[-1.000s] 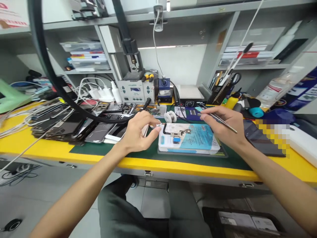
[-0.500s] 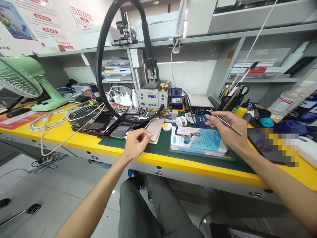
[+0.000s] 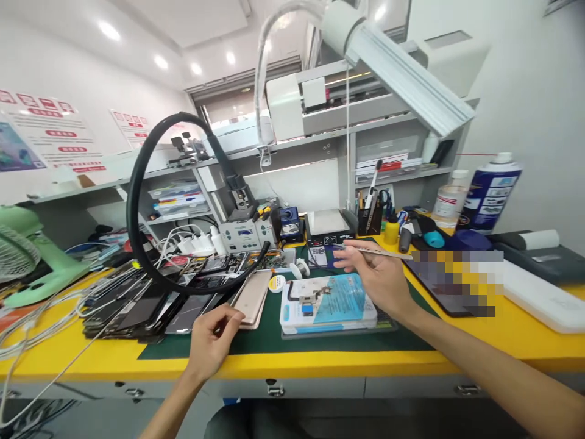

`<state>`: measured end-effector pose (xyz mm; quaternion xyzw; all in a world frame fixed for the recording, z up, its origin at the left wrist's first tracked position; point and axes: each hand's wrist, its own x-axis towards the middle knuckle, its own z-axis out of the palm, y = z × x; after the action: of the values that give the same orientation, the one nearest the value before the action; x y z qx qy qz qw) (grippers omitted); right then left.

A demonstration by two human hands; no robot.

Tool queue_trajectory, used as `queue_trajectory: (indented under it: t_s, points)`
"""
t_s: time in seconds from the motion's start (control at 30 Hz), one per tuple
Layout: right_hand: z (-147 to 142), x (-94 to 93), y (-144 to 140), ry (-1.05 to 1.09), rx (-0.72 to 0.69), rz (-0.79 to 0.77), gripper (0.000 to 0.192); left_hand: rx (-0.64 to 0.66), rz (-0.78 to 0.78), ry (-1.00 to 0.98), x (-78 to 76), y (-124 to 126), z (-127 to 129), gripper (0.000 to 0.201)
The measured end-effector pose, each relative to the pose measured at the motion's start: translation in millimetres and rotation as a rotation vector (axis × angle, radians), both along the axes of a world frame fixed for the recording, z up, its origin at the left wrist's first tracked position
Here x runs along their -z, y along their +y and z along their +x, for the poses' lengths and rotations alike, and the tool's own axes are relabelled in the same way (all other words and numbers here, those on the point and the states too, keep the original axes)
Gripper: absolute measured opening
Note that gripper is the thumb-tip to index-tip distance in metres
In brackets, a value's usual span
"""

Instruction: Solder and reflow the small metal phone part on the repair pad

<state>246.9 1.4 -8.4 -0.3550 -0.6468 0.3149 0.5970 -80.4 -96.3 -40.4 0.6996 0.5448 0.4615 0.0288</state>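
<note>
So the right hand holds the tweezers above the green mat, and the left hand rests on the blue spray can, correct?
Not quite. The head view shows the left hand by the gold phone at the green mat; the blue spray can stands far right. The right hand does hold the tweezers.

**Repair station, surroundings**

Yellow-edged tabletop (image 3: 320, 363) with green mat (image 3: 256, 341). Grey shelving (image 3: 329, 143) at the rear. White walls, posters (image 3: 59, 137) at left. Recessed ceiling lights (image 3: 109, 30), lit. White lamp head (image 3: 402, 82) overhead. Green fan (image 3: 27, 256) far left.
</note>
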Motion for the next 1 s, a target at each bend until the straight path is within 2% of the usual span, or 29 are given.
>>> queue_trajectory:
  t_s: [0.2, 0.37, 0.6, 0.83, 1.0]
  points:
    - [-1, -2.4, -4, 0.004, -0.037, 0.001, 0.039, -0.024, 0.024, -0.001, -0.8, 3, 1, 0.031]
    - [-3, -3.6, -7, -0.032, -0.122, -0.042, 0.04, 0.004, 0.031, 0.009, -19.2, 15, 15, 0.032]
    - [-5, 0.4, -1, -0.052, -0.177, -0.161, 0.04, 0.213, -0.04, 0.124, -48.9, 52, 50, 0.024]
    - [-6, 3.6, 6, -0.002, -0.247, -0.339, 0.046, 0.47, -0.092, 0.199, -60.9, 99, 87, 0.015]
    - [-4, 2.5, 13, -0.002, -0.286, -0.475, 0.045, 0.598, -0.135, 0.174, -62.9, 107, 89, 0.014]
